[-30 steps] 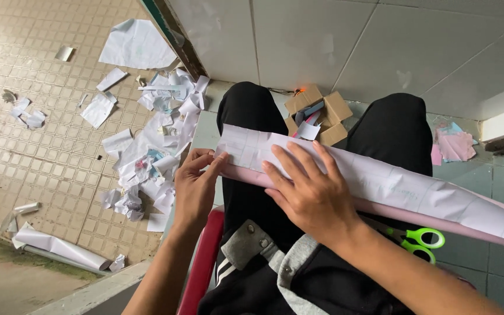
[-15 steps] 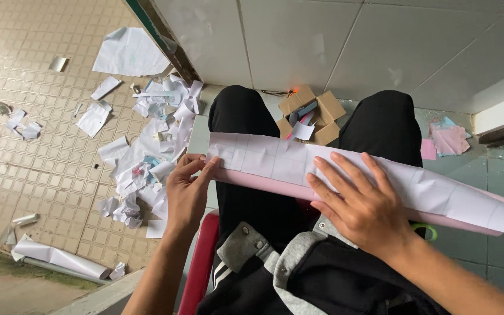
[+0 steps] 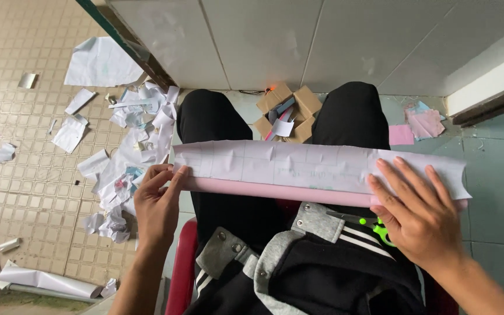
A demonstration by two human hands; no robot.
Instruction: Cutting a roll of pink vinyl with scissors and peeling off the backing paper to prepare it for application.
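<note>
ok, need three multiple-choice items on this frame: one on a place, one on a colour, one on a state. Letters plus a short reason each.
1. Where does the long folded paper strip lie?
A. flat on the tiled floor
B. across the person's lap
C. inside the cardboard box

2. What colour are the handles of the scissors?
A. bright green
B. red
C. black

3. What is the right hand doing?
A. holding the scissors
B. hanging free above the strip
C. lying flat on the strip's end

Key: 1 B, the strip spans both black-trousered knees; 2 A, green loops show beside the right hand; 3 C, its fingers are spread on the paper, while the left hand grips the other end. The cardboard box sits on the floor between the knees.
</note>
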